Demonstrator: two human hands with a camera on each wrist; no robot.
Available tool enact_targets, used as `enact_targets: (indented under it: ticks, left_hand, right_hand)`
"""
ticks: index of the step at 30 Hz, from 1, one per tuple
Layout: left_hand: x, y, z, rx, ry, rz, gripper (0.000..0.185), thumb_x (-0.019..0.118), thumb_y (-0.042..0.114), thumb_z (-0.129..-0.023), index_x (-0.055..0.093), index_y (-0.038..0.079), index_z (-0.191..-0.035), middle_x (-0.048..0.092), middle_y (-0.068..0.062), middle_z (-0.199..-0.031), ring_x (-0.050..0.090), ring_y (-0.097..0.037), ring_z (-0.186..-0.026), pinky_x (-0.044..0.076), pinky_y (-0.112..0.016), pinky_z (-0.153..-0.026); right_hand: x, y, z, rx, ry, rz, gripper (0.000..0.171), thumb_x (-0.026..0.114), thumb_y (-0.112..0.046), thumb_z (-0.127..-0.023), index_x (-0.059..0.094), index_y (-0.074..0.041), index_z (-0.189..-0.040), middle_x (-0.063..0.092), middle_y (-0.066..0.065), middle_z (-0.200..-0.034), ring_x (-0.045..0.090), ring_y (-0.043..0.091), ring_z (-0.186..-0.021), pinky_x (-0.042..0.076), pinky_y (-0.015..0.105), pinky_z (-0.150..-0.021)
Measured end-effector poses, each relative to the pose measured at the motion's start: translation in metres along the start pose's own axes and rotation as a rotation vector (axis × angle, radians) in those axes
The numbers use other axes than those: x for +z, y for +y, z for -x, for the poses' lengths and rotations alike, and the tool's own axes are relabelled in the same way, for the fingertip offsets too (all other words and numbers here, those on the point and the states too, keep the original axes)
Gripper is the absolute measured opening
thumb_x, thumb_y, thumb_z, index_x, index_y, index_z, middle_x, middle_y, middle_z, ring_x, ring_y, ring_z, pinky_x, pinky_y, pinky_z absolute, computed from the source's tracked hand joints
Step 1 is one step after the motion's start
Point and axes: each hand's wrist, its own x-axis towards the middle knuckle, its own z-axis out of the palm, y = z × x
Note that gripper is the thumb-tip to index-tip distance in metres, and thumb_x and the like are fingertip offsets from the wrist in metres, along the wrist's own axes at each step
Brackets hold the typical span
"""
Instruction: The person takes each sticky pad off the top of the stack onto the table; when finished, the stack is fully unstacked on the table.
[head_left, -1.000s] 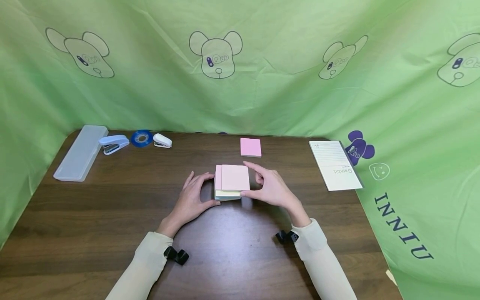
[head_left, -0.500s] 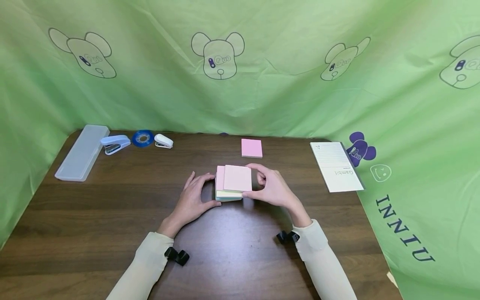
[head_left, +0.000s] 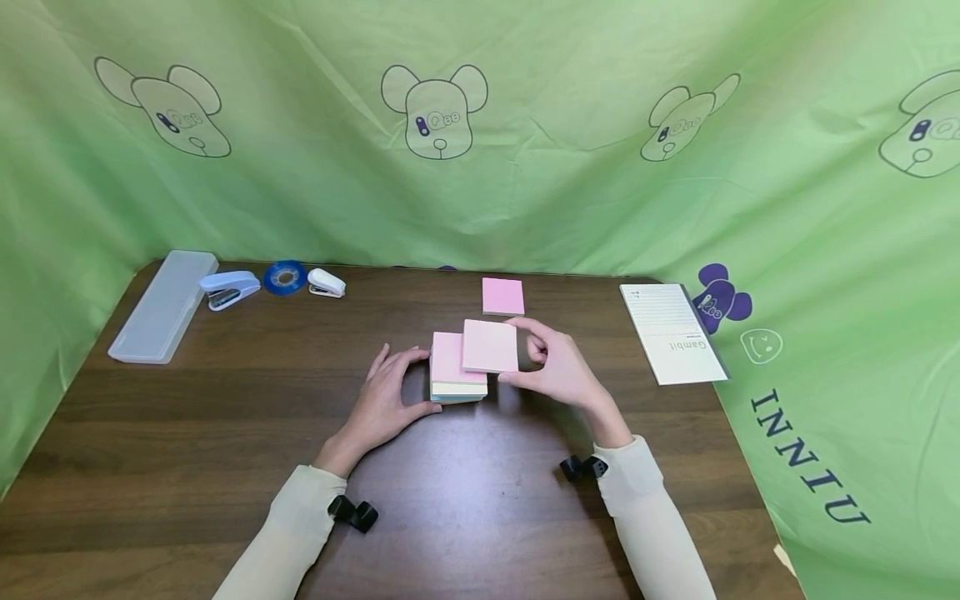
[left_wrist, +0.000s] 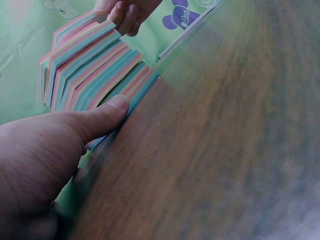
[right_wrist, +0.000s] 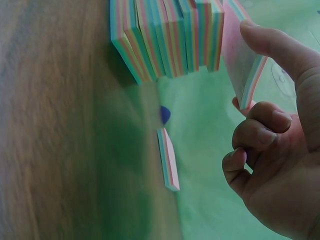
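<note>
Since the earlier frame the right hand [head_left: 558, 373] had lifted a slab of sticky notes [head_left: 491, 346] off the stack and carried it up and to the right, so that it hung tilted above the stack's upper right corner instead of lying nearly square on it. The hand pinched the slab at its right edge between thumb and forefinger, the other fingers curled in behind. The slab had a pale pink top sheet and, in the right wrist view, thin pink, blue and yellow stripes along its edge [right_wrist: 248, 75].

The stack of notes [head_left: 457, 377] sat at the middle of the frame on the dark wooden table [head_left: 187, 433], pink on top with layers of yellow and blue showing at its near side. The left hand [head_left: 384, 400] rested against its left side, fingers loosely spread and the thumb [left_wrist: 102, 117] pressed to the stack's lower edge.

Above the stack, toward the upper middle of the table, lay a thin pink pad [head_left: 502, 296]. A lined notepad [head_left: 671, 332] lay at the right edge.
</note>
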Motion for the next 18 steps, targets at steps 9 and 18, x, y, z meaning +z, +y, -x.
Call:
enact_targets:
  ticks: [9,18]
  left_hand:
    - [-0.001,0.001,0.000,0.010,0.004,0.002,0.090,0.105,0.022,-0.076,0.059,0.002,-0.151,0.068,-0.015,-0.149,0.056,-0.037,-0.150,0.013,-0.057,-0.140]
    - [0.000,-0.002,0.000,-0.001,-0.005,0.002,0.090,0.105,0.023,-0.077,0.058,0.002,-0.151,0.068,-0.015,-0.150,0.056,-0.037,-0.150,0.012,-0.056,-0.140]
  right_hand:
    - [-0.019,0.012,0.001,0.045,0.058,0.000,0.071,0.101,-0.016,-0.081,0.067,-0.009,-0.143,0.030,-0.003,-0.080,0.031,0.012,-0.076,0.031,0.029,-0.074]
    - [-0.032,0.025,0.003,0.074,0.098,-0.070,0.074,0.101,-0.006,-0.078,0.066,-0.009,-0.144,0.026,0.000,-0.078,0.025,0.011,-0.072,0.023,0.027,-0.068]
